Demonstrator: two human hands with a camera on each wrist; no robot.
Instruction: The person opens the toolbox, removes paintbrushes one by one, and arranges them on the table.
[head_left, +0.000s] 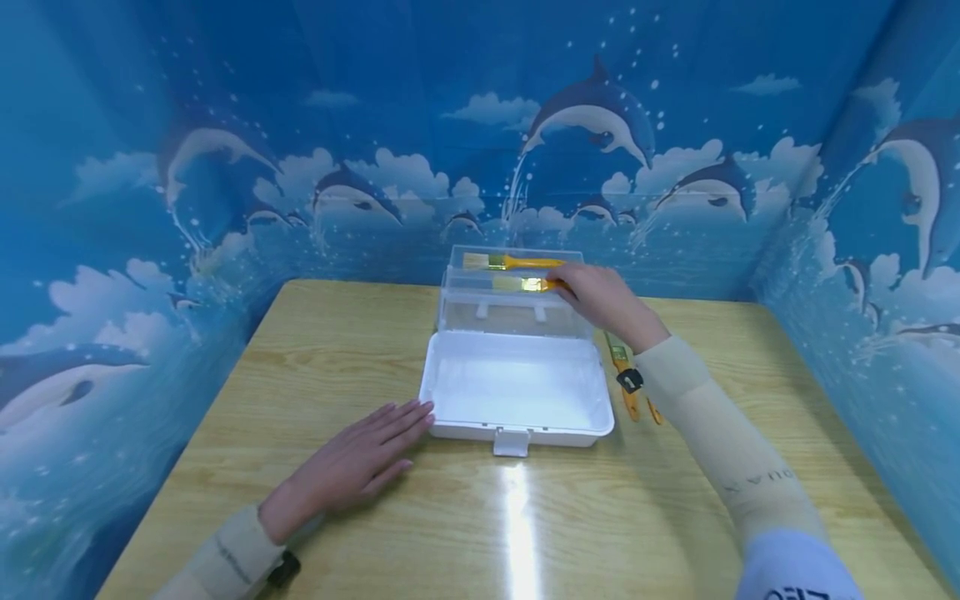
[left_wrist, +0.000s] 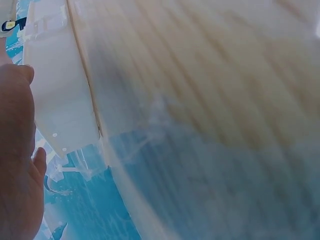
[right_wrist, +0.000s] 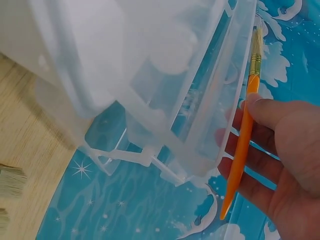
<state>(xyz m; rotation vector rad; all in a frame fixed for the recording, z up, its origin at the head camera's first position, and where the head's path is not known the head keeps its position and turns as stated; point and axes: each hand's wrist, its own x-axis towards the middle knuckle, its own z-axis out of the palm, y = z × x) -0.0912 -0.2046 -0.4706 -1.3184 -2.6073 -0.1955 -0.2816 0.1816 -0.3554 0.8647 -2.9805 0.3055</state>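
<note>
The paintbrush (right_wrist: 243, 135) likely handles as light and stiff in the handle, perhaps a little slippery there, with soft bristles; the middle of the handle seems the surest hold. It looks slim, with a tapering orange handle, a gold-toned ferrule and pale bristles. It is at the far side of the white box (head_left: 558, 437), alongside the raised clear tiers (head_left: 459, 315); whether it touches them I cannot tell. The right hand (head_left: 600, 302) pinches its handle between thumb and fingers. A second brush shape (head_left: 531, 285) shows just nearer, possibly a reflection. Two other brushes (head_left: 631, 405) lie right of the box. The left hand (head_left: 352, 457), fingers extended, touches the box's near left corner, over the wooden table (head_left: 315, 358). A dolphin-printed curtain (head_left: 375, 50) stands beyond.
</note>
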